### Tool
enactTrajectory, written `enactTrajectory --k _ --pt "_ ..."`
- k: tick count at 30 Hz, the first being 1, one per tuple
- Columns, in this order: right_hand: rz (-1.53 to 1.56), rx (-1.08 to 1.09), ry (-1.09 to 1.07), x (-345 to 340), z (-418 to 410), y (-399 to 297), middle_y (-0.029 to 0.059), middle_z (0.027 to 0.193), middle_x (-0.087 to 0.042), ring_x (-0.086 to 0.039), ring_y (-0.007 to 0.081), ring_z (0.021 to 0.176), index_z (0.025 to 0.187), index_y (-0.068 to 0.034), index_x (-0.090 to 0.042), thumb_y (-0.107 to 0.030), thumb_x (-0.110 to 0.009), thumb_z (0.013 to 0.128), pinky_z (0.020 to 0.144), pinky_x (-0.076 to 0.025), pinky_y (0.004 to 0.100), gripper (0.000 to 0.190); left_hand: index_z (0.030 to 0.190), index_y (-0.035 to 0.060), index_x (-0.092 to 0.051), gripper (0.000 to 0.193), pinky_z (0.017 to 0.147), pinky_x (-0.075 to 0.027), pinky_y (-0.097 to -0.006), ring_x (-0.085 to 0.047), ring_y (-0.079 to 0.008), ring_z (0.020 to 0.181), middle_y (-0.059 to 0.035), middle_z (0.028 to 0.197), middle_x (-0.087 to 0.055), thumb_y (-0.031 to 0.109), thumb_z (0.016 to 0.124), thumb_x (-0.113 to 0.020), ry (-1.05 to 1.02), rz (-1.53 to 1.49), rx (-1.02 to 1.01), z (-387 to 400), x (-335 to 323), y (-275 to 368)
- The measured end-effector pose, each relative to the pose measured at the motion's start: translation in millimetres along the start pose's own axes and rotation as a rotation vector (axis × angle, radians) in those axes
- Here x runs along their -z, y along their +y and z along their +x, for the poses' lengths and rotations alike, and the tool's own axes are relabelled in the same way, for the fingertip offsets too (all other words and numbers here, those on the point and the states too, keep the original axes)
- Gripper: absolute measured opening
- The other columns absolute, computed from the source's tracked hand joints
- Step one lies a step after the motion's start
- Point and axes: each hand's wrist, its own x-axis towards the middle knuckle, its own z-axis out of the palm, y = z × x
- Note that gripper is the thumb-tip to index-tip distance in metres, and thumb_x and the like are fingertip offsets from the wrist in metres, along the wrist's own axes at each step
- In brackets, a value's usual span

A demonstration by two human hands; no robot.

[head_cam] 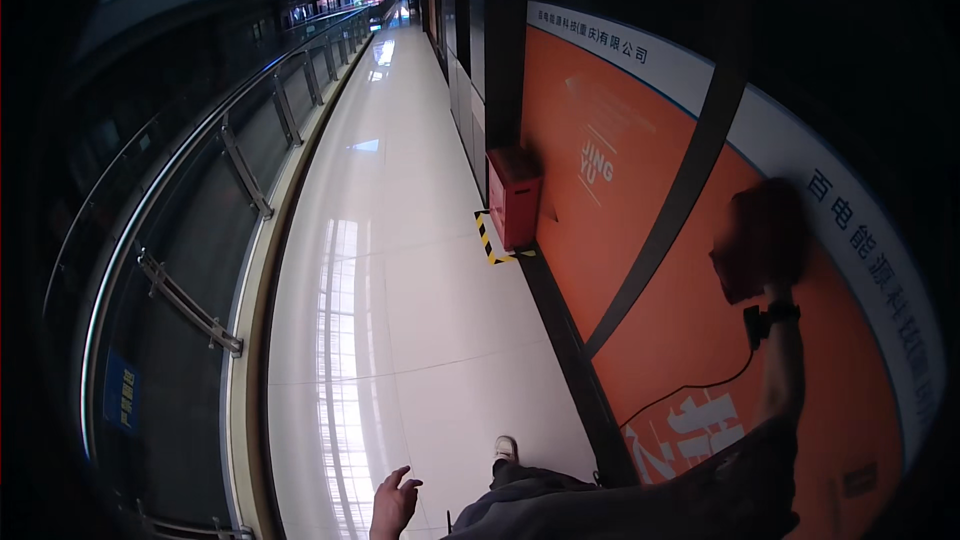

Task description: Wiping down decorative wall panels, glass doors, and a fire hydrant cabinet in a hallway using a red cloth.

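Note:
A dark red cloth point(761, 240) is pressed up against an orange wall panel point(645, 142). My right hand point(778, 291) holds it at the end of a raised arm, and the cloth hides most of the fingers. Around that wrist sits a black strap with a small device point(757, 322), from which a thin black cable point(682, 388) hangs down. My left hand point(395, 502) hangs low over the tiled floor point(420, 300), fingers apart and holding nothing. The panel bears large white writing and a pale upper band point(795, 142) with dark writing.
A red metal cabinet point(514, 199) stands against the wall, with yellow and black floor tape point(487, 240) around its base. To the left runs a glass balustrade with a metal handrail point(161, 184). A dark upright strip point(660, 240) divides the panels. The corridor stretches far ahead.

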Motion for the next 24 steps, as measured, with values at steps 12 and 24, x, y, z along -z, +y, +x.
enactTrajectory --k 12,24 --pt "0.603 -0.597 -2.236 -315 25 -284 0.0134 0.099 -0.063 -0.061 0.026 0.089 0.112 -0.002 -0.057 -0.021 -0.061 0.088 0.074 -0.052 0.0386 0.03 0.095 0.0102 -0.068 0.016 0.083 -0.049 -0.042 -0.058 -0.0311 0.106 -0.0131 0.123 -0.056 0.008 0.082 -0.06 -0.192 0.245 -0.068 208 70 88" --pt "0.718 -1.315 -2.797 -193 151 -368 0.0096 0.105 -0.063 -0.062 0.024 0.096 0.115 -0.008 -0.059 -0.03 -0.057 0.092 0.079 -0.052 0.0353 0.032 0.1 0.0027 -0.067 0.024 0.072 -0.055 -0.0352 -0.063 -0.0255 0.084 -0.022 0.122 -0.055 -0.003 0.083 -0.05 -0.324 0.24 -0.245 360 52 -42"
